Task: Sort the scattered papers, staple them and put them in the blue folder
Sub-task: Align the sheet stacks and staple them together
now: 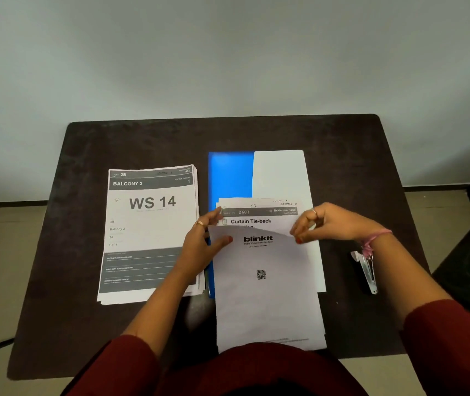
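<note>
Two hands work a sheaf of papers (268, 295) at the near edge of a dark table (342, 144), with the blue folder (229, 175) as the reference point. The sheaf lies over the folder's near end and reaches past it toward the person. Its top sheet, printed "blinkit" above a QR code, is bent back along its far edge, exposing a sheet beneath headed "2683" and "Curtain Tie-back". The left hand (202, 241) holds the sheaf's left margin, thumb laid on the top sheet and fingers curled toward the far corner, just at the folder's left edge. The right hand (322, 224) pinches the top sheet's far right corner between thumb and curled fingertips; it wears a ring and, at the wrist, a pink thread band. A blank white sheet (282, 175) covers the folder's right part, leaving a blue strip visible on the left. Left of the folder, just beside it, rests a squared stack of papers (151, 224) topped by a page reading "BALCONY 2" and "WS 14". Right of the folder, well apart from it, a stapler (366, 272) lies on the table, partly under the right wrist. Dark red sleeves cover both forearms.
</note>
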Motion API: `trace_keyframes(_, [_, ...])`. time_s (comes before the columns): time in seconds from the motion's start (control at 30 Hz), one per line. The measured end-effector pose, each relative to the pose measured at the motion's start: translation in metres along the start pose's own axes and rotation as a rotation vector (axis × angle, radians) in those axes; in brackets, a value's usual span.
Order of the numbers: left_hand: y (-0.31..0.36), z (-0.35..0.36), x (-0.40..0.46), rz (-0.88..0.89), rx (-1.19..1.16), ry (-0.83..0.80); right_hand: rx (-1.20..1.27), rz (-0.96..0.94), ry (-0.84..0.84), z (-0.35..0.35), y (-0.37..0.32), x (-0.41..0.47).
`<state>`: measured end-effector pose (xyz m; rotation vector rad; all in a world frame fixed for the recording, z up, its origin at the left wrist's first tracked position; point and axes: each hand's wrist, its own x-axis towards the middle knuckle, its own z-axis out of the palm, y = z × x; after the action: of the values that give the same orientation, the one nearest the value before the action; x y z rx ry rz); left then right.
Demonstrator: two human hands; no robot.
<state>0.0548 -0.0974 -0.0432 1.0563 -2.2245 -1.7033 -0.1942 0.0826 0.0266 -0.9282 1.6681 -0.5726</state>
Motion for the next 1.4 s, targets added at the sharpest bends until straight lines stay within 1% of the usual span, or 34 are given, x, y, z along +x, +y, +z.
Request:
trace_keyframes(0.03, [0.001,-0.001,-0.004,0.045,0.027,-0.018,0.034,0.020,-0.089,-0.001,-0.001,-0.003])
trace_keyframes(0.07, [0.002,-0.002,-0.007,0.097,0.071,-0.028,0.071,0.031,-0.131,-0.003,-0.001,-0.004])
trace_keyframes(0.1, [0.003,-0.002,-0.010,0.149,0.105,-0.032,0.102,0.036,-0.109,-0.006,0.003,0.000])
trace_keyframes(0.13, [0.003,-0.003,-0.013,0.201,0.143,-0.030,0.134,0.041,-0.028,-0.009,0.007,0.006])
trace_keyframes(0.17, [0.002,-0.003,-0.015,0.252,0.176,-0.023,0.138,0.050,0.091,-0.012,0.011,0.013])
trace_keyframes(0.23, [-0.002,-0.003,-0.018,0.336,0.232,-0.020,-0.009,0.074,0.304,-0.018,0.022,0.033])
trace_keyframes(0.27, [-0.005,-0.003,-0.020,0.359,0.251,-0.022,-0.116,0.101,0.361,-0.019,0.026,0.042])
trace_keyframes(0.33, [-0.010,-0.004,-0.022,0.383,0.270,-0.022,-0.259,0.160,0.396,-0.018,0.029,0.055])
trace_keyframes(0.43, [-0.013,-0.005,-0.025,0.418,0.286,-0.012,-0.352,0.195,0.391,-0.013,0.024,0.065])
trace_keyframes(0.57, [-0.012,-0.007,-0.026,0.422,0.293,-0.003,-0.429,0.204,0.421,-0.013,0.022,0.069])
trace_keyframes(0.7, [-0.009,-0.007,-0.027,0.405,0.285,-0.001,-0.390,0.172,0.433,-0.013,0.021,0.065])
trace_keyframes(0.8, [-0.006,-0.005,-0.029,0.332,0.272,0.029,-0.371,0.149,0.449,-0.009,0.021,0.060])
trace_keyframes(0.87, [-0.005,-0.004,-0.030,0.279,0.261,0.033,-0.414,0.140,0.472,-0.006,0.024,0.056])
trace_keyframes(0.93, [-0.005,-0.003,-0.030,0.266,0.262,0.028,-0.465,0.136,0.501,-0.001,0.025,0.052])
trace_keyframes(1.1, [-0.006,-0.003,-0.032,0.317,0.260,0.020,-0.526,0.086,0.599,0.013,0.031,0.044])
trace_keyframes(1.23, [-0.009,-0.003,-0.032,0.364,0.260,0.036,-0.529,0.035,0.630,0.020,0.036,0.039])
trace_keyframes(1.4, [-0.012,-0.003,-0.031,0.395,0.291,0.049,-0.709,-0.028,0.671,0.029,0.041,0.035])
